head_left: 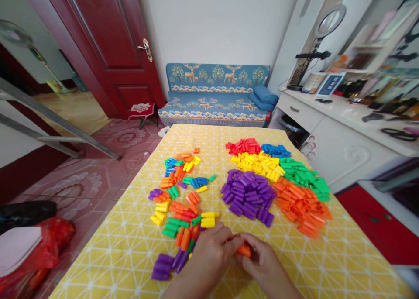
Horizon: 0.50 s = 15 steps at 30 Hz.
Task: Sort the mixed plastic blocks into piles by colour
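- Lettering on the blue-and-white box [330, 84] is too blurred to read.
- My right hand [263, 259] grips an orange piece [244, 250] at its fingertips, near the tablecloth.
- My left hand [213, 249] curls beside it; whether it grips, I can't tell.

A white-lined yellow tablecloth [124, 246] is carrying piles of red tubes [244, 146], blue tubes [275, 151], yellow tubes [258, 164], green tubes [304, 178], purple tubes [248, 194] and orange tubes [303, 205]; mixed-colour tubes [178, 208] are lying scattered leftward.
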Motion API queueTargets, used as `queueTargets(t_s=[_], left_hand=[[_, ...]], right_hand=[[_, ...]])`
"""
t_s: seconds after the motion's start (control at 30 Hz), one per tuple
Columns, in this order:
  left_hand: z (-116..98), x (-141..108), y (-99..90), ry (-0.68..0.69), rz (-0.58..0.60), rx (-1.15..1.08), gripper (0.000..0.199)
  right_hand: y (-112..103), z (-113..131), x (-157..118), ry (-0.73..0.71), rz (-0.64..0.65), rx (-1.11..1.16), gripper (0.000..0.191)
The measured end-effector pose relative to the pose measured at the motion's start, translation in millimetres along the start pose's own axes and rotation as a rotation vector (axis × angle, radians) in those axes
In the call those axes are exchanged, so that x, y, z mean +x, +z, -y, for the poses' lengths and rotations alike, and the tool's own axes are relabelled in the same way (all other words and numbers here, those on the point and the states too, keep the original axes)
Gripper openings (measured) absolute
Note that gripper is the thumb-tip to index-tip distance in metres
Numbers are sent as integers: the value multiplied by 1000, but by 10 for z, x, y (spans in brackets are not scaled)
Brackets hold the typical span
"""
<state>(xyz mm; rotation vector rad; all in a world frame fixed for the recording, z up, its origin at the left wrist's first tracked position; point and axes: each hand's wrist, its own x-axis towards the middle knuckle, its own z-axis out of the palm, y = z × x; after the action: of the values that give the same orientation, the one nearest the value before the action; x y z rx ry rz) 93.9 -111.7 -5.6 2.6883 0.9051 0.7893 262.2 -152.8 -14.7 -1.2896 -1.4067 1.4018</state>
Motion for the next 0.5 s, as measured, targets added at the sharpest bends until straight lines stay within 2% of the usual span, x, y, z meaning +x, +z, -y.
queueTargets(t_s=[0.17,0.23,0.27,0.3,0.37,0.47,0.5], left_hand=[[-121,42,73,38,-41,-30,16],[-123,49,48,35,-40,-47,17],[-109,43,12,27,-37,-56,20],[-81,25,-39,18,-35,-63,24],[22,-58,-182,-15,-57,-58,32],[276,-315,-433,-73,-160,18,28],[370,-428,-505,-102,-205,55,26]], right_hand=[[-28,15,-76,-20,56,42,42],[-103,-22,-109,8,14,8,44],[-182,-46,-131,23,-46,-21,45],[-296,-73,-159,37,-139,-62,47],[-631,-133,-224,43,-419,-194,51],[-1282,-252,-325,-23,-877,-429,58],[-1489,-302,-353,-46,-969,-486,59]])
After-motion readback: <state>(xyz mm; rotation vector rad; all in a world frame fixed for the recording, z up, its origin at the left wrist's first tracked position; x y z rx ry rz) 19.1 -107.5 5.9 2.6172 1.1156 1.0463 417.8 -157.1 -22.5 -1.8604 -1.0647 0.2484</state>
